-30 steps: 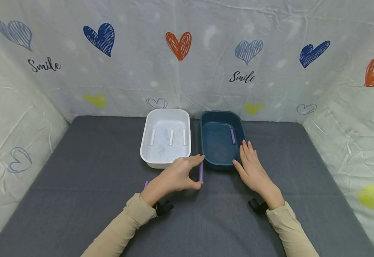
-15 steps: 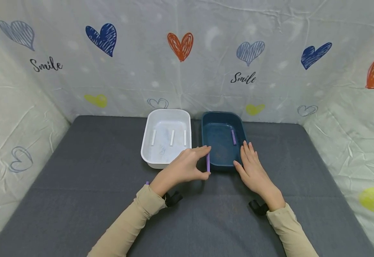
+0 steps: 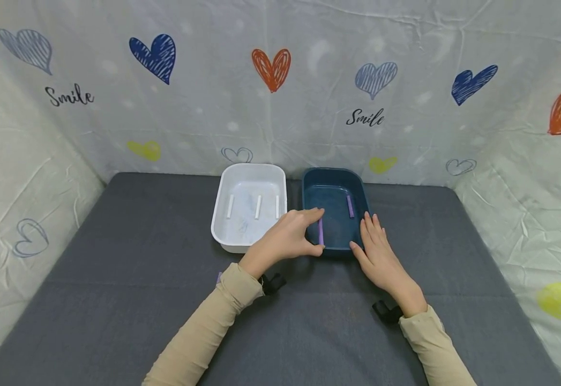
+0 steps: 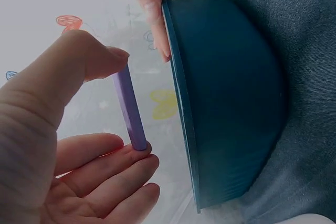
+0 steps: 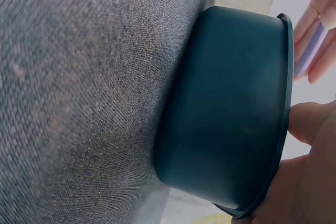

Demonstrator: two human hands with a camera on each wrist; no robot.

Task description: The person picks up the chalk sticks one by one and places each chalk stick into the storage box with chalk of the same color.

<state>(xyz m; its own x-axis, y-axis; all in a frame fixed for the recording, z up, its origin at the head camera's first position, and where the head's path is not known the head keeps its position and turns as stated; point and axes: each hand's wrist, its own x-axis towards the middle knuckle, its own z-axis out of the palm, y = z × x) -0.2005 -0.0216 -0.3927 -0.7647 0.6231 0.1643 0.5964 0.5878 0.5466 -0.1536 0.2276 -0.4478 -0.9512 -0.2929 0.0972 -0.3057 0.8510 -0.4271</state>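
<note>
My left hand pinches a purple chalk stick end to end between thumb and fingertips. It holds the stick over the near left part of the dark blue tub; in the left wrist view the stick is above the rim's level. A second purple chalk stick lies on the tub's floor at the right. My right hand rests with fairly straight fingers on the tub's near right rim, its thumb touching the front edge. The fingers beyond the rim are partly hidden in the right wrist view.
Left of the blue tub stands a white tub with three white chalk sticks spaced apart. A small purple piece peeks out beside the left sleeve, mostly hidden. Both tubs stand near the back edge of the grey cloth, before a heart-printed curtain.
My left hand has carried the purple chalk stick rightward and away from me, from the gap in front of the tubs to over the blue tub. The right hand has stayed put.
</note>
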